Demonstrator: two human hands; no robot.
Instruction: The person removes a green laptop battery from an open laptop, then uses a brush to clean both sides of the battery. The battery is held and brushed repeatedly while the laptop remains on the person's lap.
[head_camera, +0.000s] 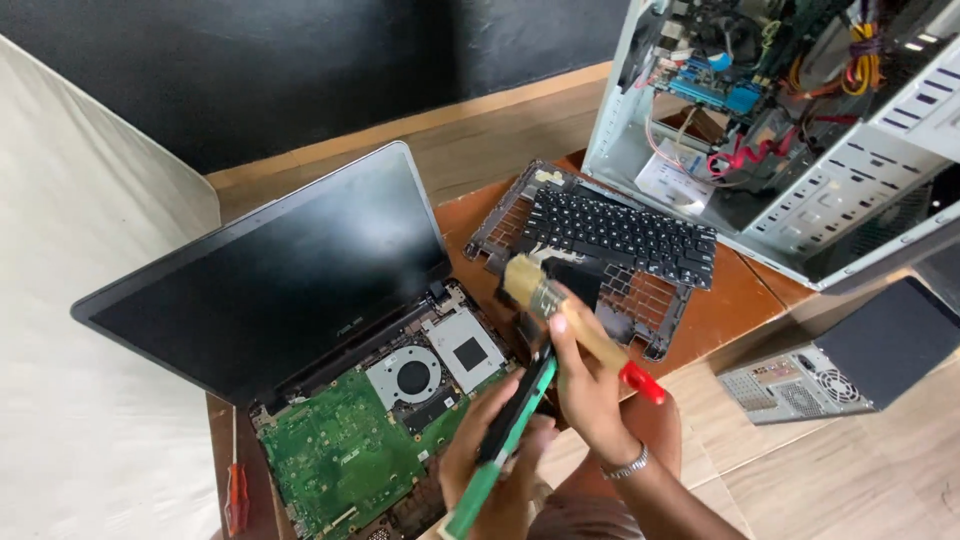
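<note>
Right hand (590, 385): closed on paintbrush (575, 328), wooden handle, light, soft bristles
Left hand (490, 450): gripping thin green circuit board (505, 440), looks fragile; best held by the edges

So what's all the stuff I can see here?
Opened black laptop: one, dark screen tilted back, lying on the table at left.
Green circuit board: one, bare inside the laptop base, with a round grey fan by the hinge.
Black keyboard in its frame: one, taken off, on the brown wooden table.
Open white computer tower: one, top right, coloured wires inside.
Grey metal box: one, low on the floor, right.
Red-handled screwdriver: one, table's left edge.
Wooden paintbrush with red tip: one, in the right hand.
Green and black flat part: one, in the left hand.
Left hand: gripping the part.
Right hand: gripping the brush, silver bracelet on the wrist.
</note>
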